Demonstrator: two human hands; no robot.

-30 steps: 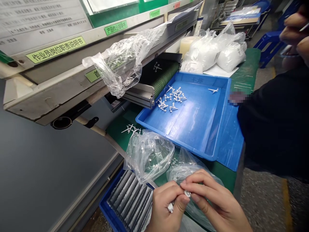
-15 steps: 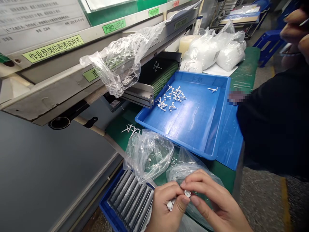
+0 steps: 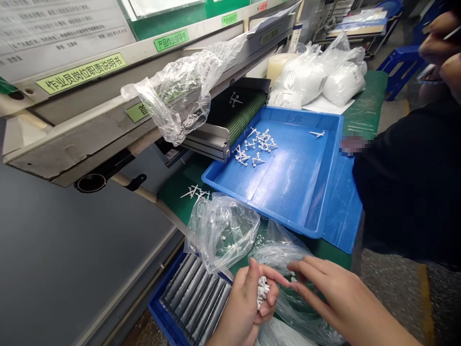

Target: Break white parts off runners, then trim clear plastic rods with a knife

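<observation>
My left hand (image 3: 248, 300) is cupped around a handful of small white plastic pieces (image 3: 262, 290), its thumb raised and its index finger stretched out. Just right of that fingertip, my right hand (image 3: 329, 290) pinches with thumb and fingertips at a small white plastic piece (image 3: 293, 277), partly hidden by the fingers. Below and behind both hands lies a clear plastic bag (image 3: 279, 257). Another open clear bag (image 3: 223, 230), with a few white bits in it, sits farther left.
Branched white plastic parts (image 3: 264, 140) lie in a blue tray (image 3: 288, 192) beneath a conveyor end (image 3: 248, 113). More parts (image 3: 195, 192) rest on the green table. A blue crate (image 3: 154, 300) holds grey rolls at lower left. Another person's dark sleeve (image 3: 406, 178) is at right.
My hands have moved apart from their shared pinch. The left hand has turned and loosened, showing the white pieces in its palm; the right has shifted slightly right.
</observation>
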